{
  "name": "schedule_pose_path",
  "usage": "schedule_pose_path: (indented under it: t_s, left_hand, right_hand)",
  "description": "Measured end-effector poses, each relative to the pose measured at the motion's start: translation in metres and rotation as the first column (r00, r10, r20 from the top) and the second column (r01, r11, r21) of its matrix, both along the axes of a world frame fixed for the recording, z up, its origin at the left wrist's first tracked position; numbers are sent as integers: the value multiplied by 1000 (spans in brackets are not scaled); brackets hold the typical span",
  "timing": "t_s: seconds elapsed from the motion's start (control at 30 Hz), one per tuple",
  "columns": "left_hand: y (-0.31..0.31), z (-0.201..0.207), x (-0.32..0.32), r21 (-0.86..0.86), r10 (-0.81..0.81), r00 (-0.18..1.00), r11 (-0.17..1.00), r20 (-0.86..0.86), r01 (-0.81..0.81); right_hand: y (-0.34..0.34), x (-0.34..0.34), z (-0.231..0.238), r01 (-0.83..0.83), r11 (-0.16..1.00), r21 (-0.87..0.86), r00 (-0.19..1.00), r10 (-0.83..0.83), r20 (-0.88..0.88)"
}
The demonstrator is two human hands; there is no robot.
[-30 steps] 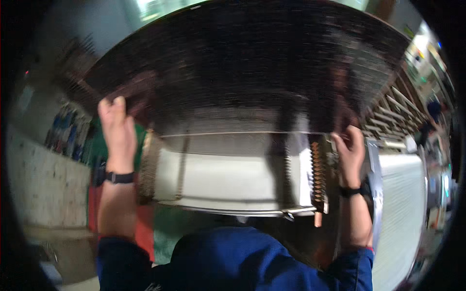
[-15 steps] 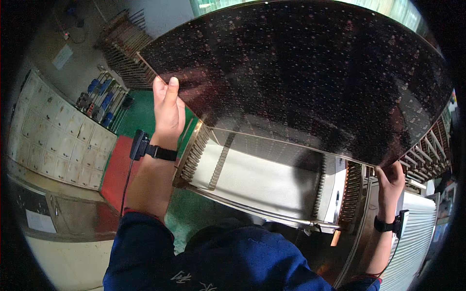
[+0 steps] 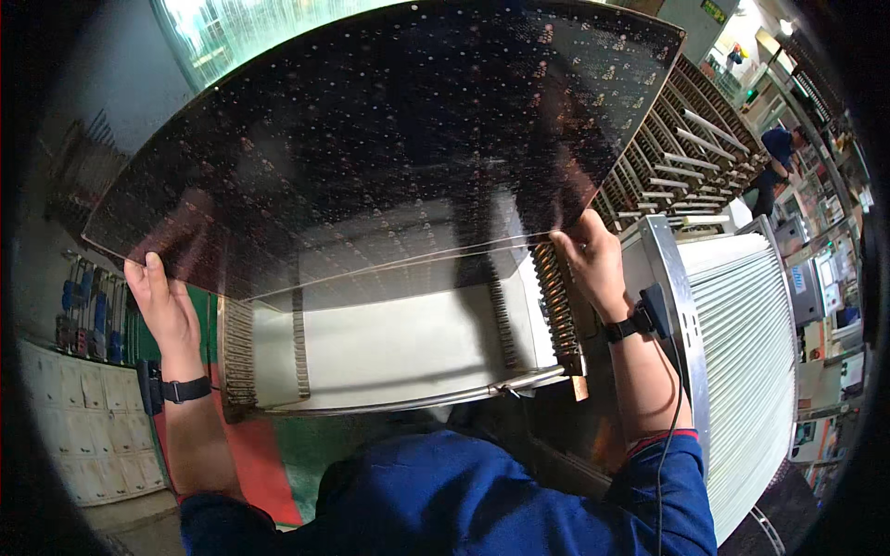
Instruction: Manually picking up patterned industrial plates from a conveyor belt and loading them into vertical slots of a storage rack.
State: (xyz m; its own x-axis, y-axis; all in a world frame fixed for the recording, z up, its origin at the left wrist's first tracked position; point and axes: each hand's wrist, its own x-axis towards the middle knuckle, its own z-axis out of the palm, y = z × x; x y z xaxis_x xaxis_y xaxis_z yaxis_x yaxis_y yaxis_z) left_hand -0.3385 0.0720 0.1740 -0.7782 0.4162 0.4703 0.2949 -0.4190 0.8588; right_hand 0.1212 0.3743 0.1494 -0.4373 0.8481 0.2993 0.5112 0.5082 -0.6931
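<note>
Dark perforated panel (image 3: 389, 139), a thin glossy sheet held raised above the slotted metal rack (image 3: 389, 347), with the left hand (image 3: 167, 310) and right hand (image 3: 593, 259) each clasping a near corner, apparently so it stays level and does not sag.

A small green rectangular sign (image 3: 714, 11) hangs high at the far right; a pale lit screen (image 3: 825, 272) glows on the right-hand machine.
</note>
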Motion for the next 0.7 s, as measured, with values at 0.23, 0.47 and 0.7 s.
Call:
schedule_pose_path:
  t_s: [0.23,0.47,0.7]
  left_hand:
    - [10,7,20,23,1,1000,1000,-1,-1]
    - [9,28,37,11,7,999,1000,35,-7]
    - [8,15,20,212,-131,991,970,38,120]
  right_hand:
    - [7,4,-14,-4,998,57,1000,6,-29]
    - [24,13,-40,18,949,315,1000,-12,-21]
    - [32,61,-32,-40,994,105,993,51,-103]
